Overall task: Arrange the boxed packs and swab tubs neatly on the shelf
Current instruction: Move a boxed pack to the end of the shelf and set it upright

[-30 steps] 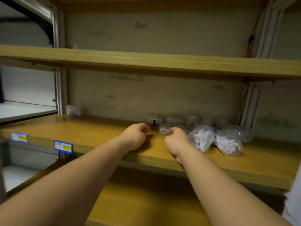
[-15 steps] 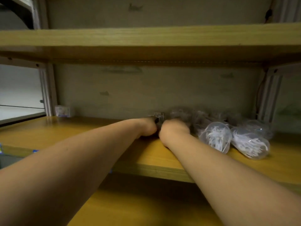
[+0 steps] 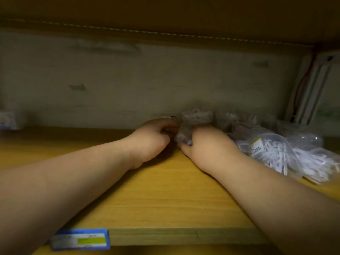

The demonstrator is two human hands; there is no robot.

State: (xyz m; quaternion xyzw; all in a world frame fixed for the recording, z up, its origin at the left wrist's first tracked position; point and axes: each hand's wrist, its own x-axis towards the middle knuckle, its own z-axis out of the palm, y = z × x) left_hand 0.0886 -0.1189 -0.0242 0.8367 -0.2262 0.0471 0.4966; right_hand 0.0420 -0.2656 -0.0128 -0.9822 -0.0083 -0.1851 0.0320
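At far left we note a small pale pack (image 3: 7, 120), blurred, standing on the wooden shelf (image 3: 147, 196) against the grey back wall (image 3: 147, 80). Its print cannot be read. On the shelf's front edge, lower left, sits a blue price label (image 3: 81, 239) with a yellow-green field.

Moving right, our left hand (image 3: 152, 138) reaches deep to the rear of the shelf, back of the hand up, fingers curled down and inward. Behind its fingertips we see a small boxed pack (image 3: 168, 118) with a dark square mark, set close to the back wall. Whether the fingers actually grip this pack or merely lie in front of it, we cannot tell; the contact is hidden by the hand itself.

Just beside it, our right hand (image 3: 206, 144) is closed round a crinkled clear bag (image 3: 191, 126) of pale contents, thumb below, fingers over the top. The two hands nearly touch across the bag.

To the right of that hand lies a heap of clear swab tubs (image 3: 272, 150), tipped on their sides, white swabs visible through the plastic, one tub bearing a small label. They overlap each other and run toward the shelf's right end, the rearmost ones close to the wall. The picture is soft here; we do not count them.

At far right a white metal upright (image 3: 311, 85) of the rack rises, with a red wire alongside. The underside of the upper shelf (image 3: 165, 15) spans the top.
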